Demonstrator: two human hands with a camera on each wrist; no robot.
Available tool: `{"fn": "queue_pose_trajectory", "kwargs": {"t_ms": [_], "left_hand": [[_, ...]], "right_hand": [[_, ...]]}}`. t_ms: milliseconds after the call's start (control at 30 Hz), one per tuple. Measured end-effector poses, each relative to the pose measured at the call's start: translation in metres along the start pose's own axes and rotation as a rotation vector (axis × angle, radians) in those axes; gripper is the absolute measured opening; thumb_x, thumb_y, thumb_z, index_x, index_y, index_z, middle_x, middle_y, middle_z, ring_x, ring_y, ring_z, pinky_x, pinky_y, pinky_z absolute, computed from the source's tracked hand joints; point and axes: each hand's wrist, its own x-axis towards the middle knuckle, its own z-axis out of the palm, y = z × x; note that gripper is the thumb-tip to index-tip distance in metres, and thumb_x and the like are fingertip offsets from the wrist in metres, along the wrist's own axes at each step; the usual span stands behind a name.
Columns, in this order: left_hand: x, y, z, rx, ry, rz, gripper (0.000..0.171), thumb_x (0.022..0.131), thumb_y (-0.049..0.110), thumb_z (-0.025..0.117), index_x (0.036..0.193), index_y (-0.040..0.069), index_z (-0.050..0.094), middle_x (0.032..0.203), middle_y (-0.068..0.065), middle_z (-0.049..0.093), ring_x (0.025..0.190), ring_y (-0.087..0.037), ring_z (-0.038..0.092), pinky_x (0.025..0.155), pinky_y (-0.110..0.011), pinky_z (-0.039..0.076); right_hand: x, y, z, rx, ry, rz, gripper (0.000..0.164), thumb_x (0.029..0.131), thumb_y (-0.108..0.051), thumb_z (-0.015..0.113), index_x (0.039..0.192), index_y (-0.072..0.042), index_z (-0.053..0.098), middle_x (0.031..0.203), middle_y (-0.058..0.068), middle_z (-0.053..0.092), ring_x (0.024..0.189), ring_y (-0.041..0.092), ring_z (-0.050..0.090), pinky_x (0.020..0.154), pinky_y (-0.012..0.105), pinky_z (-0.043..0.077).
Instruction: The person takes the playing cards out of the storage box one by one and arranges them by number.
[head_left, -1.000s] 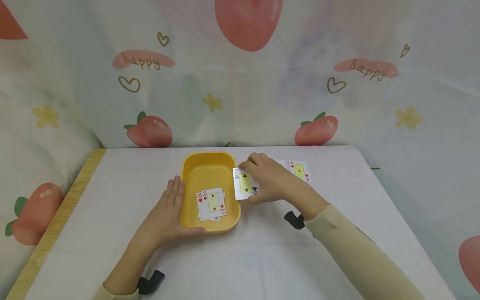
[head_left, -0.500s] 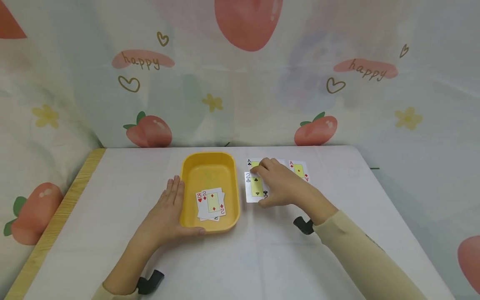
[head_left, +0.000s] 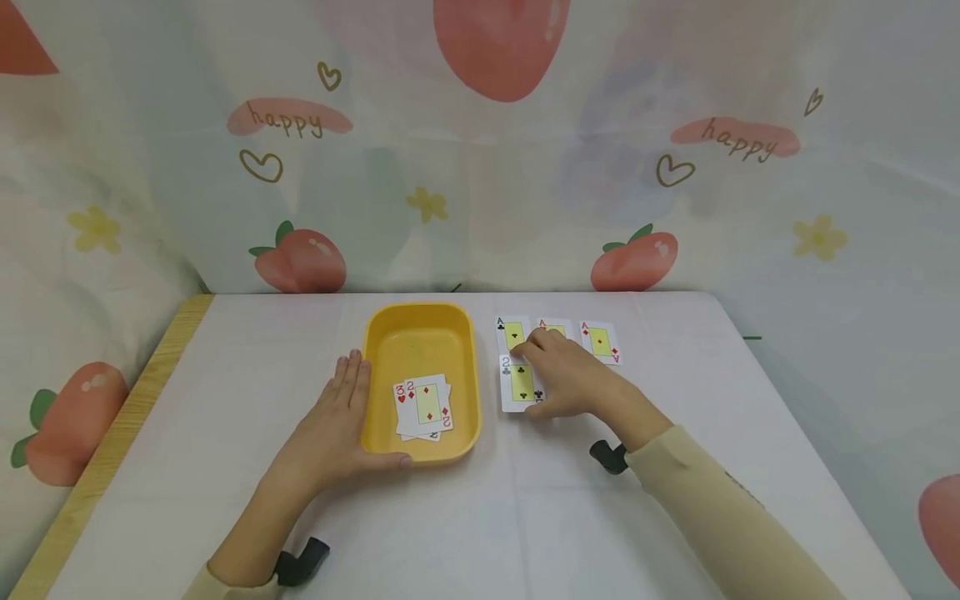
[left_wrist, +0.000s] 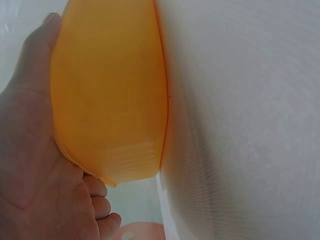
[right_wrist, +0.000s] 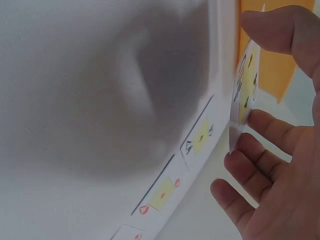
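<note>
My right hand [head_left: 568,377] pinches the two of clubs [head_left: 521,385] between thumb and fingers. In the right wrist view the card [right_wrist: 246,87] stands off the table, seen almost edge-on. Just beyond it lie the ace of clubs [head_left: 513,331], a red ace [head_left: 552,324] partly hidden by my fingers, and the ace of diamonds [head_left: 600,342], side by side. My left hand [head_left: 330,433] rests against the yellow tray [head_left: 420,342], fingers straight along its left side, thumb across its near corner. Inside, the two of diamonds [head_left: 427,403] overlaps the three of hearts [head_left: 399,408] and another card.
A white cloth [head_left: 465,533] covers the table, with a wooden edge [head_left: 112,433] showing at the left. Behind the table hangs a printed fabric backdrop [head_left: 495,183]. A dark wrist mount [head_left: 609,457] sits by the right sleeve, and another [head_left: 302,562] by the left.
My right hand has carried the two of clubs from beside the tray's rim rightward and nearer, below the ace of clubs, uncovering more of the aces. My left hand has stayed on the tray.
</note>
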Motion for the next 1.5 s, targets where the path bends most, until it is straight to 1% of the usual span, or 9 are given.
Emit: {"fn": "queue_pose_trajectory", "kwargs": {"t_ms": [167,267,533,767,933,1233,1500], "left_hand": [[0.001,0.0,0.0,-0.002,0.004,0.006,0.148,0.06,0.093,0.06,0.159,-0.001,0.002,0.167,-0.017,-0.004,0.155,-0.034,0.0,0.122,-0.053,0.019],[0.001,0.001,0.001,0.006,0.002,0.003,0.148,0.061,0.092,0.061,0.159,-0.001,0.001,0.167,-0.017,-0.004,0.155,-0.034,0.0,0.122,-0.053,0.019],[0.001,0.002,0.0,0.011,-0.002,-0.005,0.147,0.061,0.092,0.061,0.159,-0.001,0.002,0.167,-0.016,-0.004,0.155,-0.034,0.001,0.122,-0.052,0.019],[0.001,0.002,-0.001,0.006,0.006,-0.005,0.148,0.06,0.093,0.06,0.159,-0.001,0.004,0.167,-0.017,-0.003,0.155,-0.034,0.002,0.122,-0.052,0.02],[0.001,0.002,-0.001,0.009,0.018,-0.003,0.148,0.06,0.093,0.06,0.158,-0.002,0.006,0.167,-0.017,-0.001,0.155,-0.034,0.002,0.122,-0.051,0.02],[0.002,0.002,-0.002,0.006,0.014,-0.006,0.147,0.061,0.09,0.064,0.158,-0.002,0.005,0.167,-0.018,-0.001,0.155,-0.034,0.002,0.122,-0.052,0.02],[0.001,0.001,-0.001,0.008,0.006,-0.009,0.147,0.061,0.09,0.064,0.158,-0.003,0.005,0.167,-0.018,-0.001,0.154,-0.035,0.003,0.122,-0.053,0.02]], "right_hand": [[0.003,0.004,0.007,-0.016,-0.049,0.034,0.077,0.068,-0.04,0.083,0.135,-0.014,0.057,0.123,0.004,0.052,0.11,0.021,0.048,0.099,0.039,0.047],[0.005,0.006,0.011,-0.019,-0.067,0.043,0.078,0.067,-0.04,0.083,0.136,-0.015,0.057,0.125,0.004,0.052,0.11,0.022,0.048,0.1,0.04,0.047],[0.01,0.012,0.018,-0.017,-0.075,0.048,0.077,0.067,-0.04,0.081,0.135,-0.015,0.057,0.123,0.003,0.052,0.108,0.021,0.048,0.099,0.039,0.047],[0.014,0.014,0.023,-0.009,-0.095,0.061,0.076,0.067,-0.041,0.081,0.135,-0.015,0.057,0.126,0.005,0.053,0.111,0.023,0.049,0.103,0.043,0.047],[0.015,0.016,0.027,-0.015,-0.105,0.067,0.077,0.067,-0.041,0.081,0.135,-0.016,0.057,0.126,0.005,0.053,0.111,0.022,0.049,0.104,0.044,0.047],[0.017,0.019,0.028,-0.011,-0.113,0.064,0.078,0.067,-0.041,0.081,0.137,-0.016,0.056,0.127,0.004,0.053,0.111,0.022,0.049,0.102,0.043,0.047],[0.018,0.02,0.028,0.001,-0.122,0.072,0.08,0.067,-0.043,0.081,0.139,-0.018,0.055,0.131,0.006,0.052,0.116,0.024,0.048,0.105,0.045,0.045]]}}
